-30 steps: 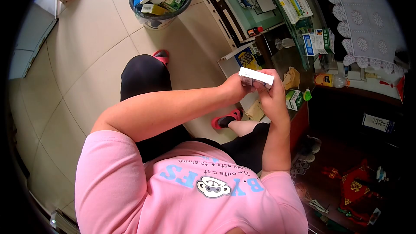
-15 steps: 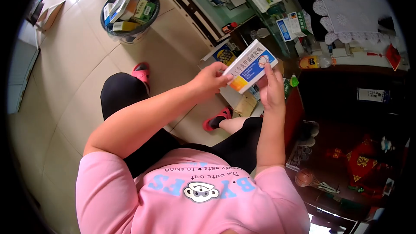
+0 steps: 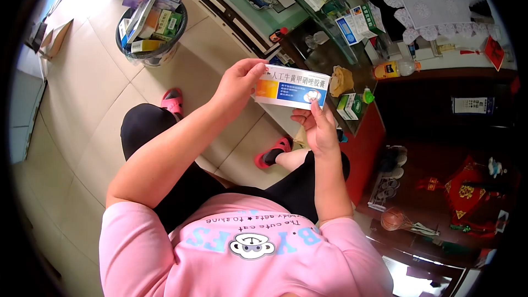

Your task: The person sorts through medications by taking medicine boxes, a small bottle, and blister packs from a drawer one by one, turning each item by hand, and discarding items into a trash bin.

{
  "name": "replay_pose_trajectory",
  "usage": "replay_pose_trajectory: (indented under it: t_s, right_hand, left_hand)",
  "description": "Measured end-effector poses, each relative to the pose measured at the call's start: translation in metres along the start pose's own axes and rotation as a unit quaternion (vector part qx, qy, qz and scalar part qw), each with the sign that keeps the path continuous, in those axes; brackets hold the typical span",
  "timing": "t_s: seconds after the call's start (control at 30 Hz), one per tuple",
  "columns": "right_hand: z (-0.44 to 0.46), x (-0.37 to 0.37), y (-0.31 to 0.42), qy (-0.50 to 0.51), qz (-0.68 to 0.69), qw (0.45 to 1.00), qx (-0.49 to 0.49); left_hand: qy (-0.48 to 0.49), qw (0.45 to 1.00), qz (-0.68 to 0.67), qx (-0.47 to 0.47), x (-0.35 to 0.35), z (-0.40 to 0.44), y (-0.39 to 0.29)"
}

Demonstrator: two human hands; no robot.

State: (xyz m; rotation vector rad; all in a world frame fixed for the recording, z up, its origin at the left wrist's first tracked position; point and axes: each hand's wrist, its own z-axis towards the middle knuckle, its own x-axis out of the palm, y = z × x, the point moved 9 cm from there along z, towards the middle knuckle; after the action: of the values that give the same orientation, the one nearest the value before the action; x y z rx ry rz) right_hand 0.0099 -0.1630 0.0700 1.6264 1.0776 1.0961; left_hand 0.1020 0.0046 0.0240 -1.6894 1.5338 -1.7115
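A white medicine box (image 3: 291,86) with a blue and orange panel and dark Chinese lettering faces up, held between both hands. My left hand (image 3: 240,83) pinches its left end, thumb on the upper left corner. My right hand (image 3: 319,126) grips the lower right part, thumb on the front face and other fingers behind or below. Right of the box, a crumpled tan bag (image 3: 342,81) and a green and white box (image 3: 350,106) lie on the glass-topped cabinet.
A bin (image 3: 152,58) full of medicine boxes stands on the tiled floor. More boxes (image 3: 360,23) rest on the glass top at upper right, beside a bottle with an orange label (image 3: 386,70). A lace cloth (image 3: 434,0) hangs at the upper right. Red decorations (image 3: 465,190) lie lower right.
The box has turned from edge-on, through a tilt, to nearly level with its printed face showing. Both hands have shifted left with it. The view has moved too.
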Motion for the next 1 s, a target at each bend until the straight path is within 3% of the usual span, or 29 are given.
replay_pose_trajectory:
  t_s: [0.27, 1.0]
  right_hand:
    - [0.0002, -0.0006, 0.0021, 0.039, 0.018, 0.999, -0.027]
    - [0.0027, -0.0053, -0.0034, 0.016, 0.022, 1.0, -0.012]
  left_hand:
    - [0.007, 1.0, 0.009, 0.007, -0.0013, 0.0042, 0.004]
    - [-0.007, 0.999, -0.026, -0.037, -0.0045, 0.003, 0.0083]
